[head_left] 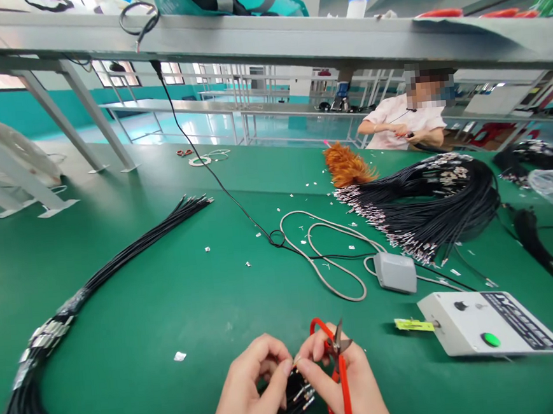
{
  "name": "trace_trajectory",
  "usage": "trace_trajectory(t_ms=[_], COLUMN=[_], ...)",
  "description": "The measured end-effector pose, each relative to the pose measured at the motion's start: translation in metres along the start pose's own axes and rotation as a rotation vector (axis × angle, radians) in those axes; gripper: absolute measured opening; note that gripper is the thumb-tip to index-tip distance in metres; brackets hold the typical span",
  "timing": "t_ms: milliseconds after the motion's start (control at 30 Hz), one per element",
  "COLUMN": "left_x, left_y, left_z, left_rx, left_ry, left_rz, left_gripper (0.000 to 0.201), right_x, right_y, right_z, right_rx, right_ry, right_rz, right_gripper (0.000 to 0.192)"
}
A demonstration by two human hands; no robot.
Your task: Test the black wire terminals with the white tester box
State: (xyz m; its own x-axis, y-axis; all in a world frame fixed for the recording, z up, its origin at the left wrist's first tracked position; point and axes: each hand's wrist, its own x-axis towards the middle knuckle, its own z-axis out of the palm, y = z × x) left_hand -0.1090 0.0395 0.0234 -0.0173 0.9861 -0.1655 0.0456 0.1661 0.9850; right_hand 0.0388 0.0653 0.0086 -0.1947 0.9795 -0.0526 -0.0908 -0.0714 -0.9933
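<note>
At the near edge of the green surface (177, 285), in the head view, the left hand (246, 394) and right hand (341, 384) pinched the metal-tipped ends of a black wire bundle (298, 393) between fingertips, the right grip also closed around red scissors (338, 368). With the blades pointing up just beside the fingers, a slip could probably nick a finger or a wire, and the loose ends might slide out of the pinch.

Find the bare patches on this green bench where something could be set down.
Free: the mat between the left wire bundle and grey cable; also the far left corner. Crowded: around the pedal, control box and right wire pile.
</note>
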Motion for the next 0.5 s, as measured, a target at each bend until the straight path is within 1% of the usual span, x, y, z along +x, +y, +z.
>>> trace_trajectory(t_ms=[133,200,300,367,500], left_x=[-0.001,-0.001,0.001,0.002,0.002], left_y=[-0.001,0.000,-0.001,-0.004,-0.011], left_z=[0.001,-0.001,-0.002,-0.001,0.002], left_rx=[-0.088,-0.080,-0.039,-0.055,-0.178], left_ry=[-0.004,-0.049,-0.129,-0.115,-0.032], left_rz=[-0.023,-0.008,0.057,0.059,-0.021], left_gripper=[0.038,0.036,0.032,0.031,0.034], right_x=[-0.001,-0.002,-0.003,-0.002,-0.001], right_y=[0.000,0.002,0.006,0.009,0.012], right_z=[0.000,0.001,0.003,0.004,0.003], right_rx=[0.053,0.118,0.216,0.256,0.230], right_ry=[-0.008,-0.010,-0.014,-0.010,-0.023], right_rz=[0.004,0.017,0.042,0.053,0.021], right_gripper=[0.037,0.038,0.040,0.042,0.042])
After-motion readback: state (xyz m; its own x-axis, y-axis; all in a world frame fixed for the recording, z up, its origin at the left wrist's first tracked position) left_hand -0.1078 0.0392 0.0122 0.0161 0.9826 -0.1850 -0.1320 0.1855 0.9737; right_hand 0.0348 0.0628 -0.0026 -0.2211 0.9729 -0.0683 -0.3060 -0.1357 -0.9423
